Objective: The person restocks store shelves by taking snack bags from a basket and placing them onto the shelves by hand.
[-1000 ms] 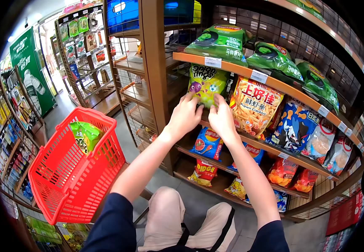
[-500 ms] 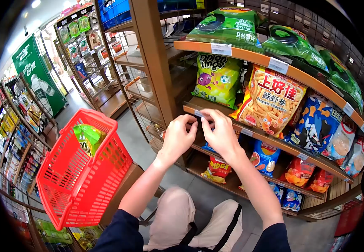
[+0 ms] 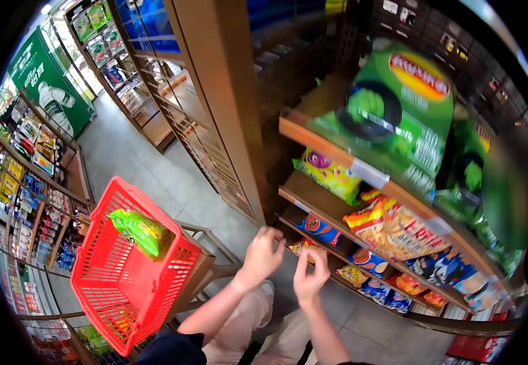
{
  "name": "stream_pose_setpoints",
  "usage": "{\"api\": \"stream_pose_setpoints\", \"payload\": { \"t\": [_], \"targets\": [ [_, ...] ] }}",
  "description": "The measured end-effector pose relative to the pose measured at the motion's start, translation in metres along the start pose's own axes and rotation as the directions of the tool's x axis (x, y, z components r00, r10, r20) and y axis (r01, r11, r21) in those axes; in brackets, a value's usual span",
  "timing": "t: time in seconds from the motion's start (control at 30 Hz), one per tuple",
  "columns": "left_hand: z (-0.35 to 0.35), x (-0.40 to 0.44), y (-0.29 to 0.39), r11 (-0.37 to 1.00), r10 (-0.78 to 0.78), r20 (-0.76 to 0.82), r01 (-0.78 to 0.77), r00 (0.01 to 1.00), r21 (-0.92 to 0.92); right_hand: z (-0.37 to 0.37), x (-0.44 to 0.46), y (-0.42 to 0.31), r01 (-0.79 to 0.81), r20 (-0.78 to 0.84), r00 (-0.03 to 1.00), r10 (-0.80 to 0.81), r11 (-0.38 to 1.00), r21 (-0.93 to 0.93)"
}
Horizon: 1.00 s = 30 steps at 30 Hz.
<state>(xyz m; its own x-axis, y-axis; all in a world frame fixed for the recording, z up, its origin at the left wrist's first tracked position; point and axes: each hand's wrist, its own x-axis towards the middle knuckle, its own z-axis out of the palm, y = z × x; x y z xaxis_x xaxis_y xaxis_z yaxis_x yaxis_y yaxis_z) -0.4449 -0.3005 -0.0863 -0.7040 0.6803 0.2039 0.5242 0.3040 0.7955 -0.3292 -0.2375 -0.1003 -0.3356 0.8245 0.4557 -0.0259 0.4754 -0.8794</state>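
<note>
My left hand (image 3: 260,258) hangs in the air in front of the shelf unit, its fingers curled and bent inward with nothing visible in them. Just to its right is my right hand (image 3: 311,277), fingers bent upward, thumb and fingers apart, also holding nothing visible. The two hands are close but do not touch. Beyond them a yellow-green snack bag (image 3: 329,174) lies on a shelf, left of a prawn cracker bag (image 3: 396,226). A large green chip bag (image 3: 395,112) is on the shelf above. To the left, a red basket (image 3: 131,292) holds one green snack bag (image 3: 142,233).
A brown upright post (image 3: 218,91) stands at the shelf unit's left end. Lower shelves carry blue, red and yellow snack bags. Grey floor tiles (image 3: 130,161) run between the racks. Racks of goods line the far left, near a green poster (image 3: 48,85).
My hands have drawn back and down from the yellow-green bag, which now lies lower in view. The view has shifted, bringing the upper shelf's green bags closer.
</note>
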Motion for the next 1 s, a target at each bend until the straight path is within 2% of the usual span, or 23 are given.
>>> {"api": "stream_pose_setpoints", "payload": {
  "t": [0.1,0.13,0.2,0.27,0.33,0.43,0.53,0.63,0.73,0.83,0.97,1.0],
  "targets": [
    [-0.038,-0.035,0.04,0.983,-0.178,0.146,0.181,0.973,-0.007,-0.022,-0.036,-0.032,-0.169,0.053,0.983,0.174,0.982,-0.085],
    [-0.052,-0.044,0.056,0.97,-0.228,0.191,0.239,0.955,-0.038,-0.031,-0.041,-0.045,-0.168,0.06,0.983,0.174,0.981,-0.094],
    [-0.08,-0.062,0.086,0.967,-0.235,0.231,0.252,0.944,-0.044,-0.046,-0.044,-0.079,-0.253,0.073,0.963,0.26,0.963,-0.097],
    [-0.108,-0.072,0.115,0.964,-0.237,0.274,0.26,0.932,-0.051,-0.064,-0.032,-0.115,-0.216,0.088,0.97,0.227,0.969,-0.119],
    [-0.139,-0.078,0.146,0.956,-0.277,0.395,0.291,0.876,0.024,-0.084,-0.01,-0.161,-0.159,0.106,0.979,0.175,0.977,-0.141],
    [-0.184,-0.077,0.198,0.976,-0.215,0.38,0.208,0.9,0.059,-0.107,0.019,-0.223,-0.116,0.076,0.989,0.13,0.98,-0.159],
    [-0.226,-0.066,0.259,0.972,-0.227,0.412,0.234,0.883,0.034,-0.124,0.041,-0.299,-0.103,0.059,0.991,0.116,0.978,-0.182],
    [-0.256,-0.064,0.32,0.995,-0.093,0.347,0.098,0.933,0.006,-0.138,0.059,-0.383,-0.121,-0.013,0.993,0.121,0.988,-0.093],
    [-0.289,-0.064,0.392,0.998,-0.013,0.351,0.035,0.936,-0.055,-0.156,0.079,-0.455,-0.019,-0.042,0.999,0.018,0.999,-0.034],
    [-0.308,-0.079,0.444,0.993,0.038,0.358,0.004,0.933,-0.117,-0.183,0.086,-0.502,0.057,-0.07,0.996,-0.059,0.998,-0.024],
    [-0.33,-0.115,0.48,0.982,0.115,0.323,-0.059,0.939,-0.179,-0.212,0.081,-0.536,0.055,-0.143,0.988,-0.056,0.998,-0.012],
    [-0.335,-0.125,0.484,0.983,0.099,0.316,-0.044,0.943,-0.177,-0.216,0.075,-0.538,0.004,-0.16,0.987,0.003,0.999,0.044]
  ]
}}
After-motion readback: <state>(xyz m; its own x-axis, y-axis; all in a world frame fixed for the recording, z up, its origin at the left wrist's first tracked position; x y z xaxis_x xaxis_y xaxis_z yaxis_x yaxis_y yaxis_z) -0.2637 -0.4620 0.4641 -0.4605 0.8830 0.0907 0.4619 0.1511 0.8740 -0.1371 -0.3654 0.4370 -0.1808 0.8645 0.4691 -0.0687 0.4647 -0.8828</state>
